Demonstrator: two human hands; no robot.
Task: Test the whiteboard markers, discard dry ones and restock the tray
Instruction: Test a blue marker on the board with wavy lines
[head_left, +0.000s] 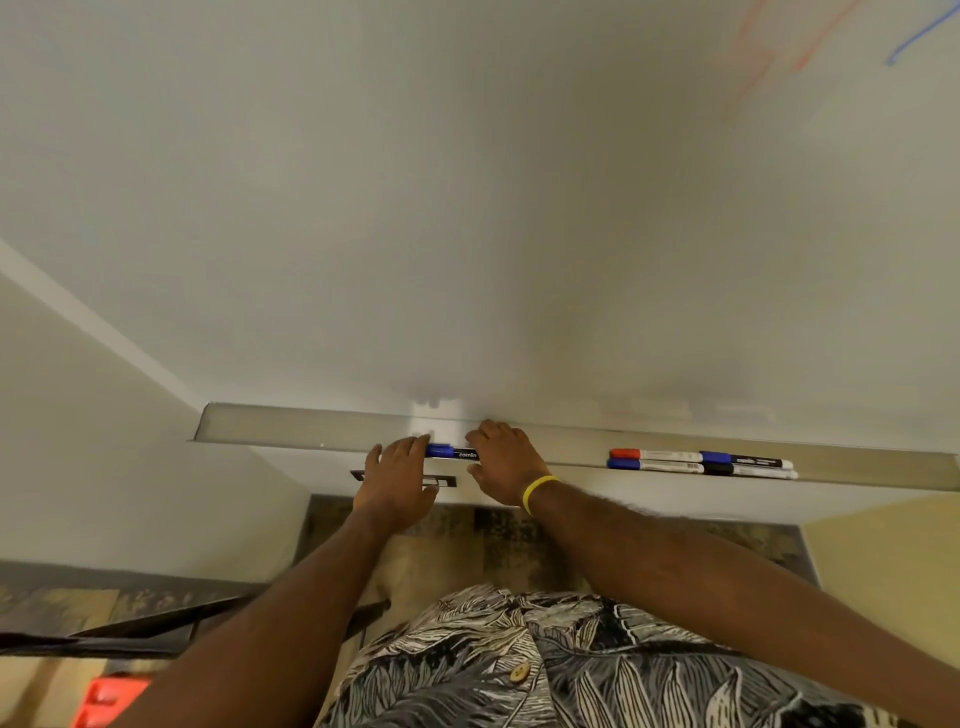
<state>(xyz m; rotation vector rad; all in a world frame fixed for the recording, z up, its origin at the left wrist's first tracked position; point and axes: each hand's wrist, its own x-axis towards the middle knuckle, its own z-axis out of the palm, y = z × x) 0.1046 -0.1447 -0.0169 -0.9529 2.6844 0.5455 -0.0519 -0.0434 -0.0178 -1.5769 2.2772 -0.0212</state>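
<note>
A blue-capped marker (451, 452) with a dark barrel lies in the whiteboard's metal tray (285, 428), between my two hands. My left hand (395, 475) reaches over the tray's front edge, its fairly straight fingers touching the blue cap end. My right hand (501, 457), with a yellow band on its wrist, covers the barrel end, fingers above and thumb below it. Farther right in the tray lie several capped markers (701, 462) in two rows, with red, blue and black caps.
The whiteboard (467, 208) fills the view above the tray, with red strokes (769, 52) and a blue stroke (914, 36) at the top right. A black label (444, 482) sits under the tray. A red object (109, 696) lies on the floor at the lower left.
</note>
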